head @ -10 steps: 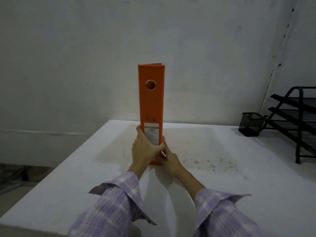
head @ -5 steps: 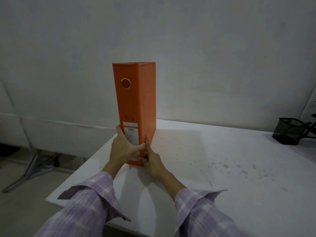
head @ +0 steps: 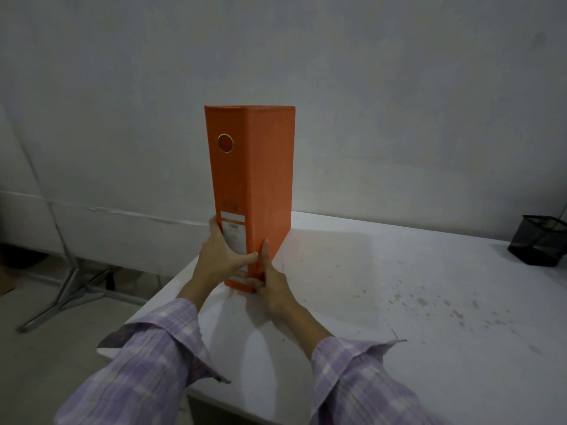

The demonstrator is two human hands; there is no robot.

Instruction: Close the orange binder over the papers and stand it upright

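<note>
The orange binder (head: pixel 248 185) is closed and stands upright on the white table (head: pixel 399 302), near its left edge. Its spine, with a round finger hole and a white label, faces me, and its right cover is in view. My left hand (head: pixel 219 259) clasps the lower spine from the left, thumb across the label. My right hand (head: pixel 270 283) grips the lower right corner of the spine, thumb up along the edge. The papers are hidden inside.
A black mesh pen cup (head: pixel 538 240) stands at the table's far right. A plain wall rises right behind the table. Left of the table the floor drops away, with metal legs (head: pixel 70 286) of other furniture on it.
The binder, still held in both hands, has turned so that more of its right cover shows. My view has swung left; the black tray rack has left the frame.
</note>
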